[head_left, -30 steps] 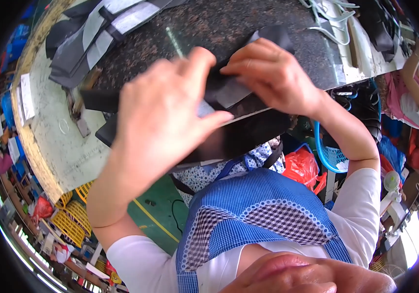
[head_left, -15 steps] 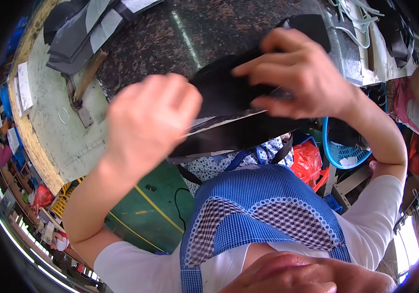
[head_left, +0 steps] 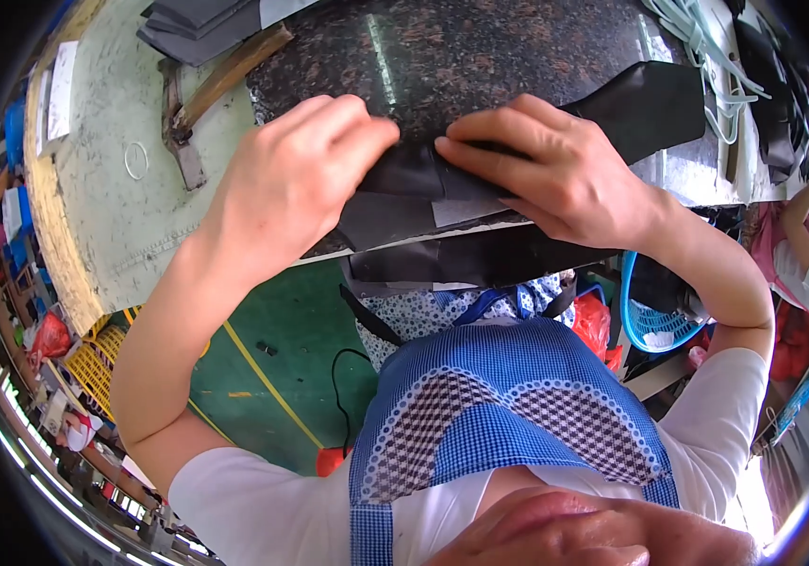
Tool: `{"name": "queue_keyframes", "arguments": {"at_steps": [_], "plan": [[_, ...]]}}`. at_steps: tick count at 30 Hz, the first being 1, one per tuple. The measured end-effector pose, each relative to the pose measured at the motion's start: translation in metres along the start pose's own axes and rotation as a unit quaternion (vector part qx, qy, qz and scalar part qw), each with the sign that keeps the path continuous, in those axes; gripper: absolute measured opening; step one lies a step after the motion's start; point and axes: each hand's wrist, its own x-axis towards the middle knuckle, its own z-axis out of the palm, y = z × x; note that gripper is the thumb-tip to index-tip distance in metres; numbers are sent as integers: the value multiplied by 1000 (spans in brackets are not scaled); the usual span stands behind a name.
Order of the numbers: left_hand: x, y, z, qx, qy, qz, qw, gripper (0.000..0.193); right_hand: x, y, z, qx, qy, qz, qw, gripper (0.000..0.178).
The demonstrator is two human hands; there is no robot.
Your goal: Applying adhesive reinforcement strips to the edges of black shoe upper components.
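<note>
A long, smooth black leather-like piece (head_left: 650, 108) lies on the dark speckled stone slab (head_left: 338, 66), its right end flaring out beyond my right hand. My left hand (head_left: 296, 174) is closed, thumb and fingers pinched at the piece's left part. A short gap away, my right hand (head_left: 560, 170) bends over the same piece, fingertips pressed on its far edge. Between the hands, part of the piece looks folded; a grey patch shows below it. My palms hide the rest. Another black strip (head_left: 489, 259) lies along the table's near edge, close to my apron.
Left of the slab, a wooden-handled hammer (head_left: 230, 80) and a white ring (head_left: 136, 160) lie on the pale board. Dark cut pieces (head_left: 201, 28) are stacked behind. Pale cords (head_left: 720, 71) lie at the far right. A blue basket (head_left: 645, 316) stands below; another person (head_left: 791, 250) is beyond it.
My right hand has come down and its spread fingers have closed on the black piece. The piece's right end now shows more fully. The view has shifted, so the hammer appears higher.
</note>
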Motion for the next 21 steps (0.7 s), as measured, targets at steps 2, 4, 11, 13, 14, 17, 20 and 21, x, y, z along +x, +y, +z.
{"name": "queue_keyframes", "arguments": {"at_steps": [2, 4, 11, 13, 14, 17, 20, 21], "plan": [[-5, 1, -4, 54, -49, 31, 997, 40, -1, -2, -5, -76, -61, -42, 994, 56], [-9, 4, 0, 161, -12, 118, 980, 35, -1, 0, -5, -100, -73, -57, 991, 55], [-42, 6, -15, 167, -47, 40, 984, 62, 20, -12, -9, -162, -170, -108, 966, 63], [-42, 6, -16, 111, -66, -18, 991, 68, 29, -18, -2, -148, -193, -85, 966, 66], [-43, 7, -16, 116, -67, -22, 991, 68, 30, -18, -3, -147, -189, -91, 967, 66], [-48, 9, -14, 83, -50, -25, 995, 62, 13, -17, -20, -103, -140, -48, 984, 35], [-43, 21, -11, 55, -63, -37, 996, 60, -15, -13, -44, -112, -106, -15, 988, 14], [-34, 26, -5, 51, -59, -24, 997, 60, -12, -13, -43, -84, -102, -11, 991, 15]]}}
